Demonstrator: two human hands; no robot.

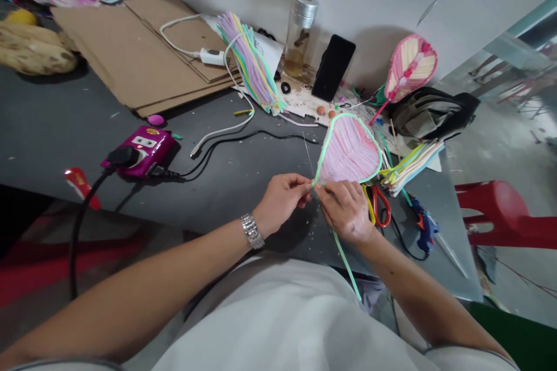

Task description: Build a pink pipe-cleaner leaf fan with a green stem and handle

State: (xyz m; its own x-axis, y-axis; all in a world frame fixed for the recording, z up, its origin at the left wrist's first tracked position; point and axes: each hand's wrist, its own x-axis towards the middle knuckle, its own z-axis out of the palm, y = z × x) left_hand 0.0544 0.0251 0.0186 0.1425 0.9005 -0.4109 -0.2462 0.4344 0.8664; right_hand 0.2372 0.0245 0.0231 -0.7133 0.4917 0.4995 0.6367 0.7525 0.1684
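Observation:
A pink leaf-shaped piece (350, 151) with a light green rim lies on the dark grey table (65, 122). Its green stem runs down between my hands and trails toward my lap. My left hand (281, 202), with a metal watch on the wrist, pinches the base of the piece where a thin wire sticks up. My right hand (346, 208) is closed on the same base and the green stem just to the right. Both hands touch at the point of the leaf.
A bundle of pastel pipe cleaners (252, 64) and cardboard sheets (143, 52) lie behind. A magenta power strip (141, 151), red scissors (383, 206), a blue glue gun (424, 226), a phone (333, 66), a glass bottle (300, 32) and a finished pink leaf (409, 66) surround the hands. A red stool (505, 208) stands right.

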